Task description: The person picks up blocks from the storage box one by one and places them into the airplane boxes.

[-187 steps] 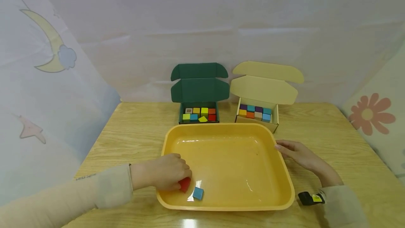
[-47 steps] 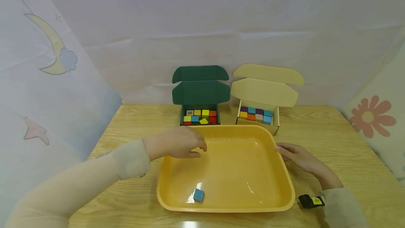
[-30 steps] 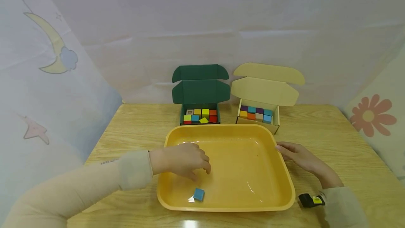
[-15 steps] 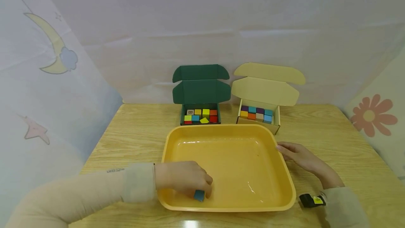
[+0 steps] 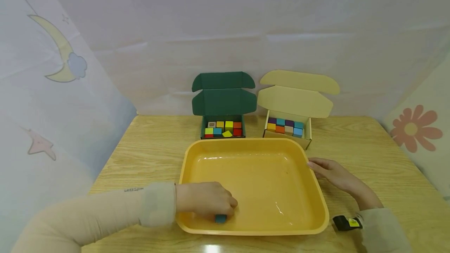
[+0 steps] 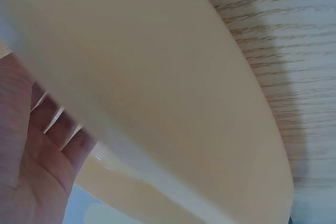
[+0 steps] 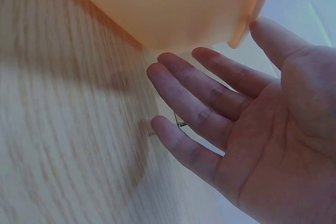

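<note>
Inside the yellow tray [image 5: 267, 190], at its near left, my left hand [image 5: 208, 198] grips a small blue block [image 5: 220, 219], fingers curled down around it. Much of the block is hidden under the fingers. From the left wrist, the tray wall [image 6: 157, 87] covers the fingertips of that hand [image 6: 39, 166], and the block does not show. My right hand [image 5: 334, 175] stays at the tray's right side. Its thumb [image 7: 273, 40] touches the rim, while the other fingers [image 7: 194, 100] extend loosely below, beside the outer wall.
Behind the tray stand a dark green box [image 5: 225, 102] and a cream box [image 5: 295, 100], both with lids up and holding several coloured blocks. The wooden table [image 5: 151, 147] meets a hanging cloth at the back. A black strap [image 5: 346, 223] lies by my right sleeve.
The red block that was in the tray earlier is gone from it, and a red one now shows at the green box's front left. My left hand came back down onto the blue block.
</note>
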`<state>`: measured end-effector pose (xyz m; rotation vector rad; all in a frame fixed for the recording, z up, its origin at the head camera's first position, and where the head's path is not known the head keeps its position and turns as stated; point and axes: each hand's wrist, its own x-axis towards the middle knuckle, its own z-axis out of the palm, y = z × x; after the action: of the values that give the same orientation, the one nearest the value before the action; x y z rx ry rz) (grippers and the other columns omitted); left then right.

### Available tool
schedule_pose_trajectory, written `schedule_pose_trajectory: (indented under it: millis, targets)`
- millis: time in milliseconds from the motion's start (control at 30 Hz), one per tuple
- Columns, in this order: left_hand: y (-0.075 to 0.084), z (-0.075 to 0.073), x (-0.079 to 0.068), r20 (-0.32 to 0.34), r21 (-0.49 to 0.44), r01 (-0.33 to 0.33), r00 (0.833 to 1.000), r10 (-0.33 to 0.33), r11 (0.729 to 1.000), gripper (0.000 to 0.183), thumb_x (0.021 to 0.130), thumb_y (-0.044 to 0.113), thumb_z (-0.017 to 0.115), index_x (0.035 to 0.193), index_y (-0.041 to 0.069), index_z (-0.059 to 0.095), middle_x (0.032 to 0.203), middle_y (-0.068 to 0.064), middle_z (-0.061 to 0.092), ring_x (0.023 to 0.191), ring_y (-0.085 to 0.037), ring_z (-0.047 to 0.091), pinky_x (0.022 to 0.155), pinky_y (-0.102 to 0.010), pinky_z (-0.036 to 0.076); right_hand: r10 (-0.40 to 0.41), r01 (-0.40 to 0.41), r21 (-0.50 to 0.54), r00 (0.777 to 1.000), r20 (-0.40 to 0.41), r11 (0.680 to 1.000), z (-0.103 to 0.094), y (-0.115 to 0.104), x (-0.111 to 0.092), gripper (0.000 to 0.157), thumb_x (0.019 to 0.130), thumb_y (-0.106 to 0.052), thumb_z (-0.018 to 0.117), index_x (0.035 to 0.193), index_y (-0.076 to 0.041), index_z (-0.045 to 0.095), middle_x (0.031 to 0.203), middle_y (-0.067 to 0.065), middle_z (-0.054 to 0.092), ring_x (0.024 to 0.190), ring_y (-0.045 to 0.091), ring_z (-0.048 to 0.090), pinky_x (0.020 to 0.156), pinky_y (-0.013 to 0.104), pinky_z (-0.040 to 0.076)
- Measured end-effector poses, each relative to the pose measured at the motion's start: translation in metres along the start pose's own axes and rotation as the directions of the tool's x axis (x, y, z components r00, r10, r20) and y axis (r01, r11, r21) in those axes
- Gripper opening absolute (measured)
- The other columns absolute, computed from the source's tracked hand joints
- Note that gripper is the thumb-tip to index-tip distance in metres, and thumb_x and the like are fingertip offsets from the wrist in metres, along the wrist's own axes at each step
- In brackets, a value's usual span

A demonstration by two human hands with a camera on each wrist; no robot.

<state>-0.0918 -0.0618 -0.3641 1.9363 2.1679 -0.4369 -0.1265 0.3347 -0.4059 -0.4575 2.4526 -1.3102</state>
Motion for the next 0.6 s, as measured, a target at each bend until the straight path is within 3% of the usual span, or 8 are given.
schedule_pose_trajectory:
  millis: [233, 433, 600]
  targets:
    - [-0.005, -0.009, 0.000, 0.036, -0.019, 0.042, 0.999, -0.042, 0.999, 0.017, 0.084, 0.025, 0.079, 0.097, 0.030, 0.069, 0.088, 0.018, 0.057, 0.075, 0.003, 0.051, 0.061, -0.016, 0.045, 0.014, -0.014, -0.003, 1.000, -0.009, 1.000, 0.001, 0.001, 0.000, 0.051, 0.109, -0.024, 0.041, 0.141, 0.016, 0.041, 0.129, 0.032, 0.057, 0.098, 0.021, 0.069, 0.086, 0.044, 0.056]
    - [-0.018, -0.016, -0.002, 0.001, -0.113, 0.064, 0.998, -0.064, 0.992, 0.019, 0.084, 0.027, 0.080, 0.100, 0.028, 0.071, 0.085, 0.017, 0.055, 0.069, 0.002, 0.045, 0.061, -0.013, 0.039, 0.003, -0.003, -0.001, 1.000, -0.004, 1.000, 0.000, 0.001, -0.001, 0.050, 0.109, -0.022, 0.040, 0.141, 0.016, 0.040, 0.129, 0.032, 0.057, 0.099, 0.025, 0.068, 0.087, 0.047, 0.055]
    - [-0.032, -0.021, -0.002, -0.035, -0.203, 0.114, 0.992, -0.124, 0.972, 0.019, 0.084, 0.026, 0.081, 0.101, 0.023, 0.073, 0.088, 0.013, 0.061, 0.069, 0.000, 0.047, 0.062, -0.012, 0.038, 0.005, -0.005, -0.001, 1.000, 0.001, 1.000, 0.000, 0.001, 0.000, 0.050, 0.109, -0.023, 0.040, 0.141, 0.016, 0.040, 0.130, 0.032, 0.056, 0.099, 0.026, 0.068, 0.088, 0.050, 0.054]
